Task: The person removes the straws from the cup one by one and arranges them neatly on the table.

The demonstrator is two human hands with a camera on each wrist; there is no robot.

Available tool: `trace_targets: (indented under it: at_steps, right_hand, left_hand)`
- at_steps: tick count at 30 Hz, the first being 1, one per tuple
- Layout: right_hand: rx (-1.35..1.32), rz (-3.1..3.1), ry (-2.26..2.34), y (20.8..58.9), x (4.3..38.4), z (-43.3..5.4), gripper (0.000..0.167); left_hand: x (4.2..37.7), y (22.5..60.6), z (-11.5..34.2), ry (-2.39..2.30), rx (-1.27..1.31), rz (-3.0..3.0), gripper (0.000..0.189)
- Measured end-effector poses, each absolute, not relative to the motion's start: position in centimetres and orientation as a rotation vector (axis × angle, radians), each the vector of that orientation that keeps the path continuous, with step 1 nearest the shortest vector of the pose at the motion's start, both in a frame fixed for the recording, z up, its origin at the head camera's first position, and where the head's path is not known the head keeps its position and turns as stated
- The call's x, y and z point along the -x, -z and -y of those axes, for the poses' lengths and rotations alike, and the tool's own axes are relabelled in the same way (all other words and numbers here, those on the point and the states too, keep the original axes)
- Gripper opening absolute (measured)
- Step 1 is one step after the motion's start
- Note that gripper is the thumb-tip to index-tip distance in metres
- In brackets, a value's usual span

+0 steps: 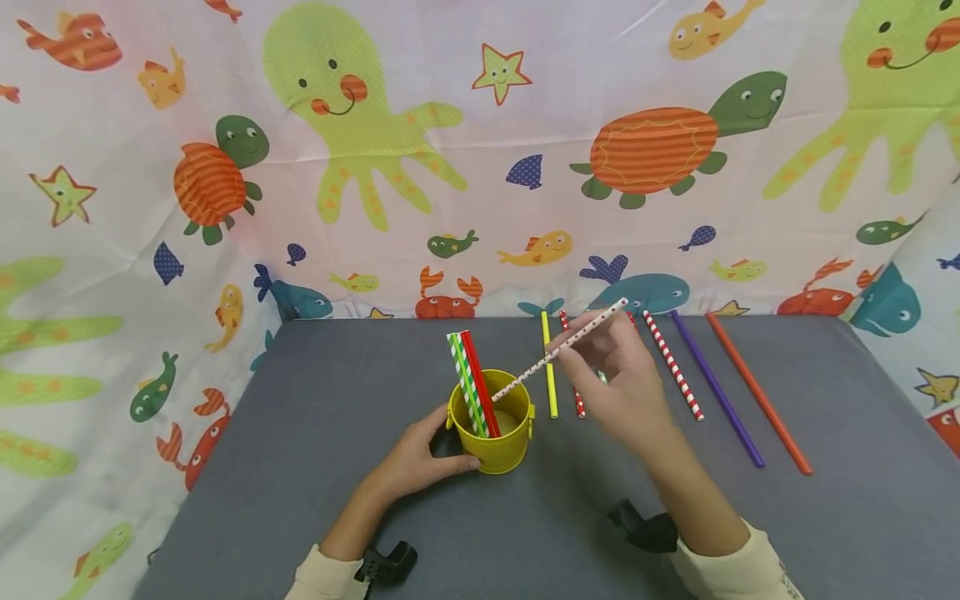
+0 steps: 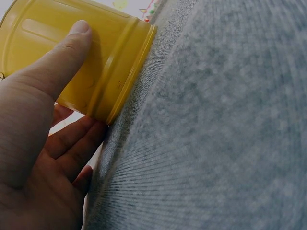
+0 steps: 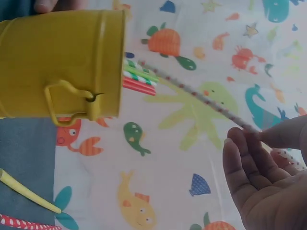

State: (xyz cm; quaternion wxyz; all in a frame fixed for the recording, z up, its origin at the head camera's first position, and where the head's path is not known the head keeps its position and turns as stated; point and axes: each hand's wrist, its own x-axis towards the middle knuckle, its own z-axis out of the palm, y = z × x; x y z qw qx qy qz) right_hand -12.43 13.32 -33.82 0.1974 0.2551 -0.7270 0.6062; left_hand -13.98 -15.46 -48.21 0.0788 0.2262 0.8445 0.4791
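A small yellow metal bucket (image 1: 501, 456) stands upright on the grey table. My left hand (image 1: 416, 458) holds it low on its left side, the thumb across the front and the fingers behind, by the base. Green-and-white striped straws (image 1: 460, 367), a plain green one and red straws (image 1: 481, 379) lean inside it toward the back left. Between thumb and fingertips my right hand (image 1: 621, 390) pinches a white straw with small red dots (image 1: 525, 377). This straw slants down to the left, its lower end at the bucket's opening in the head view.
Right of the bucket lie a yellow straw (image 1: 550, 367), a red dotted straw (image 1: 578, 403), a red-and-white striped straw (image 1: 673, 367), a purple straw (image 1: 717, 389) and an orange straw (image 1: 760, 396). My right hand partly covers others. Sea-animal fabric (image 1: 495, 183) hangs behind the table.
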Motion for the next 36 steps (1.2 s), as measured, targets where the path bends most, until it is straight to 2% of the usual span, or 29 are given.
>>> trace_targets:
  at_steps: [8,11,16,24,29,36]
  right_hand:
    - [-0.737,2.106,-1.701,34.5,11.9,-14.5,0.062]
    - [-0.728,2.235,-1.601,35.7,11.5,-15.0,0.056]
    - [-0.716,2.449,-1.384,37.9,10.8,-15.6,0.034]
    - [-0.716,2.764,-1.286,40.5,9.9,-16.0,0.022]
    - [-0.793,2.891,-1.223,41.7,10.0,-16.1,0.015]
    - [-0.94,2.947,-1.215,42.6,10.3,-15.6,0.017]
  left_hand:
    - [14.0,48.5,15.5,-1.466,-0.689,-2.526,0.091]
    - [13.9,48.2,15.3,-1.464,-0.69,-2.538,0.091]
    - [13.0,46.0,14.9,-1.459,-0.679,-2.52,0.088]
    - [12.4,44.4,14.7,-1.47,-0.672,-2.509,0.084]
    - [13.0,45.9,15.0,-1.449,-0.656,-2.517,0.089]
    - [14.1,48.6,15.5,-1.446,-0.672,-2.529,0.092]
